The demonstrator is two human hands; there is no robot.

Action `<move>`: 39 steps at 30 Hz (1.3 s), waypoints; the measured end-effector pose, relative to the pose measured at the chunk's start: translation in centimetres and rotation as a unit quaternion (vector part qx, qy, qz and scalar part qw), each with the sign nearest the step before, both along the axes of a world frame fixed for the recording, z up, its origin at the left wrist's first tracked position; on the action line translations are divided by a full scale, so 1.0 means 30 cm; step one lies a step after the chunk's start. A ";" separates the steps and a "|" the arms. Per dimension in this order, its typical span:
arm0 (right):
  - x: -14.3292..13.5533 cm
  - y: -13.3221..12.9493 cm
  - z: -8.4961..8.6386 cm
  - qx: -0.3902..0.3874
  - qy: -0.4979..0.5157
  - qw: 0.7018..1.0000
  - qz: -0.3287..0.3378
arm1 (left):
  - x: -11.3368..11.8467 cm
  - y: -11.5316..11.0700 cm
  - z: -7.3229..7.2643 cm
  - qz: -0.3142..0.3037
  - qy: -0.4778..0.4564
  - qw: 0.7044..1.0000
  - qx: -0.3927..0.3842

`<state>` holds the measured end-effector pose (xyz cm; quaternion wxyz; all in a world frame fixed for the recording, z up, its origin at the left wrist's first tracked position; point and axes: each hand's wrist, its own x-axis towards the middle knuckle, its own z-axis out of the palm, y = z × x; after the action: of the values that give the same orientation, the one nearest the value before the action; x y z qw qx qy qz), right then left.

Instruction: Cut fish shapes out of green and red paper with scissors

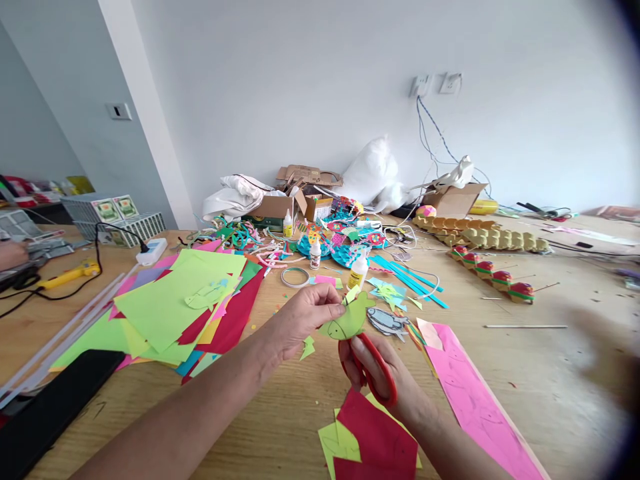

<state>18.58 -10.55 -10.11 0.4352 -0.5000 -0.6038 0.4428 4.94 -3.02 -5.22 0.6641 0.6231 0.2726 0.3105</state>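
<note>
Between thumb and fingers, my left hand (pixel 313 313) pinches a green paper fish (pixel 351 315) with a drawn eye and outline. My right hand (pixel 385 367) is closed around the red handles of a pair of scissors (pixel 371 367). The scissor blades are mostly hidden by the fish and my fingers. Just right of the fish lies a grey-blue paper fish (pixel 387 322). A small green scrap (pixel 307 347) rests under my left wrist. Below my right hand are a red paper sheet (pixel 377 440) and yellow pieces (pixel 335 443).
Stacked coloured paper (pixel 170 300) covers the left, beside a black phone-like slab (pixel 60 413). Glue bottles (pixel 358 270) and a tape roll (pixel 295 277) stand ahead. A pink strip (pixel 473 393) and egg-carton crafts (pixel 493 272) lie right. A blurred shape (pixel 605 353) shows at far right.
</note>
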 end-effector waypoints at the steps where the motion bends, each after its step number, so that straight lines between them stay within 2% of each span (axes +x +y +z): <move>1: -0.002 -0.001 0.004 0.001 0.000 1.000 -0.001 | 0.000 0.000 0.001 -0.001 0.000 1.000 -0.002; 6: -0.005 -0.007 0.016 -0.001 0.002 1.000 0.000 | -0.002 0.001 0.007 -0.007 -0.006 1.000 -0.029; 14: 0.009 0.006 0.003 0.004 0.003 0.999 0.031 | 0.000 0.004 0.006 -0.018 -0.011 0.997 -0.070; 21: -0.006 -0.003 0.009 0.004 0.000 1.000 0.003 | 0.008 -0.015 0.009 0.005 -0.012 0.999 -0.048; 30: 0.007 -0.001 -0.030 -0.003 -0.010 1.000 -0.011 | 0.012 -0.021 0.005 -0.006 -0.009 0.999 -0.037; 39: -0.003 -0.014 0.017 -0.004 -0.035 0.999 -0.019 | 0.012 -0.020 0.004 -0.004 -0.013 0.999 -0.030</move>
<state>18.50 -10.96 -9.61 0.4203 -0.5286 -0.6071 0.4188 5.30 -3.62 -5.11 0.6870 0.5998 0.2707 0.3082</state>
